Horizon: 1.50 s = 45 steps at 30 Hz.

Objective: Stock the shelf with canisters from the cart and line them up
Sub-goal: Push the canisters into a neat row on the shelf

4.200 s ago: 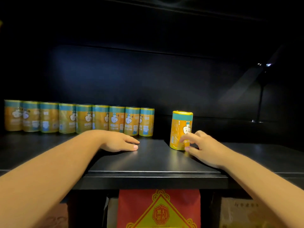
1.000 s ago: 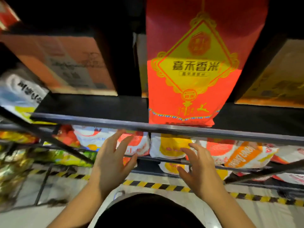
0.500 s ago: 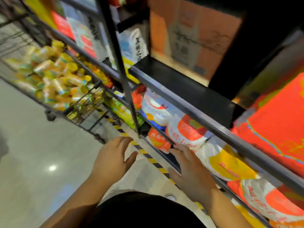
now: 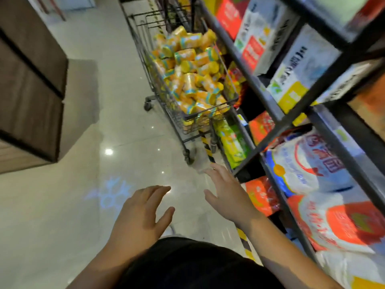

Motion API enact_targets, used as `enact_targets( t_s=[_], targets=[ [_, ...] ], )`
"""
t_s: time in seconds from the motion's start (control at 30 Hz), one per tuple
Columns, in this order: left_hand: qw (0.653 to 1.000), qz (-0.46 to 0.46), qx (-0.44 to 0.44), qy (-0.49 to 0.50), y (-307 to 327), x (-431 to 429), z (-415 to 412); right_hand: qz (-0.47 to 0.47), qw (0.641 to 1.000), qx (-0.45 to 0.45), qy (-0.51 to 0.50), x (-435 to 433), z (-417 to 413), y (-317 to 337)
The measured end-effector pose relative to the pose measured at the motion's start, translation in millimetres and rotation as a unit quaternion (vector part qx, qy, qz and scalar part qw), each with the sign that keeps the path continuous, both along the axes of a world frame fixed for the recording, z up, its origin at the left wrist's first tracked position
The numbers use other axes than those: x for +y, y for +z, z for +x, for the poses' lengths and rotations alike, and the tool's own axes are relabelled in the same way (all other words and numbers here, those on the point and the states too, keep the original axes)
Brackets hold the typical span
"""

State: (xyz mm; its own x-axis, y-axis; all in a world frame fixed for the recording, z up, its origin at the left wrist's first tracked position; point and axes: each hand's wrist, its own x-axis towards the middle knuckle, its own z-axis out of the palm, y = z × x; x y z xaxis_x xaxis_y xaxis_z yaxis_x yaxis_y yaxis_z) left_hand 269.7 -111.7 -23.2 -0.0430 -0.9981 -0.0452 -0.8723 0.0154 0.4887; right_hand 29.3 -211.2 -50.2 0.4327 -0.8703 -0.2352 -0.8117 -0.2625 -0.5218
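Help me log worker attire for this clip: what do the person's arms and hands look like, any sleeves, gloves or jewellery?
Both forearms are bare in view: no sleeves, watch or bracelet. The left hand and right hand wear no gloves. A tiny gold glint on one right finger may be a ring; too small to tell. The garment below is black.

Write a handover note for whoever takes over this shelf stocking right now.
Hands: left hand and right hand are both open and empty, held out toward the shopping cart ahead.
Things: yellow, teal-banded canisters lie heaped loose in the cart, which stands beside the shelving rack.
Done: cannot tell; the canister shelf is out of view.
Left: take canisters from the cart, stand them on the shelf, line them up.
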Motion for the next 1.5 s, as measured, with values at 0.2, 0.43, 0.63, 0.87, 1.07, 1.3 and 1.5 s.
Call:
enact_targets(
  t_s=[0.2, 0.43, 0.63, 0.87, 1.07, 1.3, 1.5],
  targets=[
    [0.998, 0.058, -0.004, 0.026, -20, -21, 62, 0.012, 1.0, -0.008, 0.0, -9, 58, 2],
    [0.998, 0.048, -0.007, 0.028, -41, -96, 98, -0.003, 0.999, -0.02, -0.035, -1, 51, 17],
    [0.997, 0.066, -0.003, 0.04, -53, -173, 96, 0.0, 0.999, -0.018, -0.039, -44, 36, 13],
    [0.994, 0.077, -0.012, 0.078, -44, -227, 100, 0.043, 0.999, -0.031, 0.008, -182, 60, -4],
    [0.988, 0.084, -0.01, 0.13, -22, -264, 96, 0.046, 0.994, -0.007, 0.094, -316, 99, -12],
    [0.986, 0.06, -0.033, 0.151, -11, -335, 91, 0.066, 0.988, 0.031, 0.138, -407, 122, -30],
    [0.992, 0.083, -0.048, 0.078, -28, -412, 78, 0.086, 0.992, 0.0, 0.088, -436, 104, -33]
  ],
)
